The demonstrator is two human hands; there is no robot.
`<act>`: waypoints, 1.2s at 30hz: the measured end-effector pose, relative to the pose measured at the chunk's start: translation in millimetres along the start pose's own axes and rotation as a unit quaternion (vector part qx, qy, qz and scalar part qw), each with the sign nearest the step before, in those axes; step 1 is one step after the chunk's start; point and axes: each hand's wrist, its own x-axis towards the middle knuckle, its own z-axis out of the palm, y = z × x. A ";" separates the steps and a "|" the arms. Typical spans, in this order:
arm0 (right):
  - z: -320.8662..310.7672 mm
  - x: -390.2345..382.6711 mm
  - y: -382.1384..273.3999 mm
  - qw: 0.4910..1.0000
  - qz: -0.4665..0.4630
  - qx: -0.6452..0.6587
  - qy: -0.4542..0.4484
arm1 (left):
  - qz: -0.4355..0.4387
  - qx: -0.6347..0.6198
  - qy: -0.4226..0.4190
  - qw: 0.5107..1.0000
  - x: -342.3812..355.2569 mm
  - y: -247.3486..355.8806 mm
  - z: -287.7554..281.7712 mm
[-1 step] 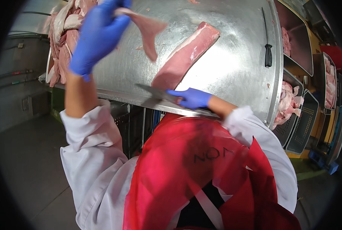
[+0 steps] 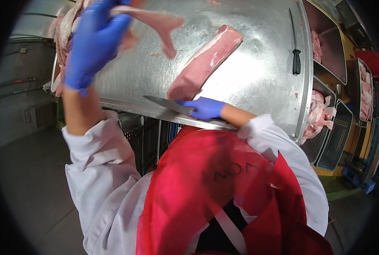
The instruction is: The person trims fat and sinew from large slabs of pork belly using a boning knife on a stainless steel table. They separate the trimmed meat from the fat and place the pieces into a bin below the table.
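My left hand [image 2: 93,51], in a blue glove, is raised at the upper left, closed on a thin ragged strip of pale pink meat [image 2: 161,29] that dangles to the right. My right hand [image 2: 204,108], also gloved, grips a knife [image 2: 161,102] near the table's front edge, its blade pointing left, just below the lower end of a long trimmed piece of pink meat [image 2: 204,61] lying diagonally on the steel table [image 2: 261,85]. A pile of meat [image 2: 64,29] at the table's left is partly hidden behind my left hand.
A black-handled sharpening rod [image 2: 296,59] lies toward the table's right side. Beyond that edge stand a bin with meat [image 2: 317,46], a crate of pale trimmings [image 2: 319,112], a perforated grey crate [image 2: 338,136] and another tray of meat [image 2: 365,91]. A red apron [image 2: 185,170] covers my front.
My left hand has moved a little left and down with the meat strip. My right hand and the knife have shifted slightly left.
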 end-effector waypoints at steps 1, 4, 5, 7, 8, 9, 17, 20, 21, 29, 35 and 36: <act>9.0 22.7 -9.8 0.997 -0.075 0.003 0.017 | -0.018 0.011 0.046 0.999 -20.6 17.2 -25.4; -14.7 10.2 -32.6 0.990 -0.029 0.140 0.012 | -0.044 0.001 0.179 0.983 -81.3 12.2 -79.6; -26.5 -5.7 -33.3 0.979 0.027 0.204 -0.001 | -0.085 -0.029 0.229 0.969 -111.2 10.0 -92.1; -41.1 -32.6 -5.9 0.955 0.088 0.274 0.067 | -0.134 -0.059 0.244 0.959 -209.3 -16.4 -152.1; -41.6 -40.2 25.0 0.942 0.067 0.300 0.135 | -0.164 -0.077 0.270 0.946 -260.5 -23.4 -173.7; -50.5 -48.7 42.8 0.930 0.081 0.303 0.193 | -0.195 -0.095 0.298 0.930 -315.6 -30.0 -194.1; -177.5 -18.4 108.4 0.851 0.260 0.130 0.438 | -0.440 0.020 0.275 0.855 -445.6 -13.0 -134.7; -190.5 -0.2 115.5 0.865 0.281 0.101 0.403 | -0.513 0.039 0.241 0.823 -504.3 -76.5 -108.0; -183.8 -5.2 96.0 0.881 0.282 0.085 0.370 | -0.526 0.119 0.180 0.823 -563.2 -105.4 -103.5; -189.0 -8.4 60.2 0.875 0.341 0.146 0.311 | -0.291 0.196 0.183 0.918 -339.3 -104.6 17.5; -134.7 -22.5 42.7 0.901 0.291 0.033 0.321 | -0.079 0.120 0.106 0.984 -177.6 -128.6 73.6; -134.8 -20.8 36.0 0.898 0.292 0.058 0.324 | -0.058 0.076 0.094 0.991 -146.9 -137.9 92.2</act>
